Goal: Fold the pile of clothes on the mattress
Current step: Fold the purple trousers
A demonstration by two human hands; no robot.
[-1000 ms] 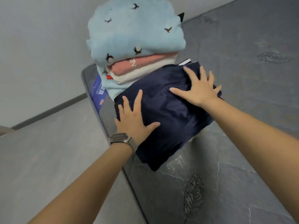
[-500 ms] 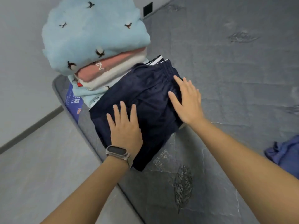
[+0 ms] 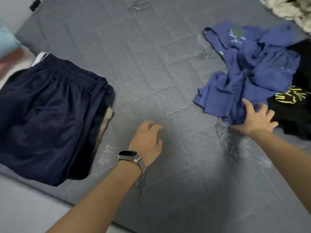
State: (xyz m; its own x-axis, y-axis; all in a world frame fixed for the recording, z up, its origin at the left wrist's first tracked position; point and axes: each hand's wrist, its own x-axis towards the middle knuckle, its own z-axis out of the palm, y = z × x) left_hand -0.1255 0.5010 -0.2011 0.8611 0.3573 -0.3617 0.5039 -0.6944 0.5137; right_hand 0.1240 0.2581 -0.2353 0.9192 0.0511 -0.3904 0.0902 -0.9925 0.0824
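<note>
Honestly, grey mattress (image 3: 151, 56) first: folded navy shorts (image 3: 50, 115) left, crumpled blue shirt (image 3: 244, 78) right. Right hand (image 3: 254, 120) fingers pinch its hem; left hand (image 3: 146, 140) hangs loosely curled. Yanking might drag the black garment (image 3: 292, 105).

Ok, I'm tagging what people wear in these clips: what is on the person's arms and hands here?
Both forearms are bare, with no sleeves in view. The left hand has a smartwatch at the wrist: dark oblong face, silver metal band. The right hand shows nothing worn.
</note>
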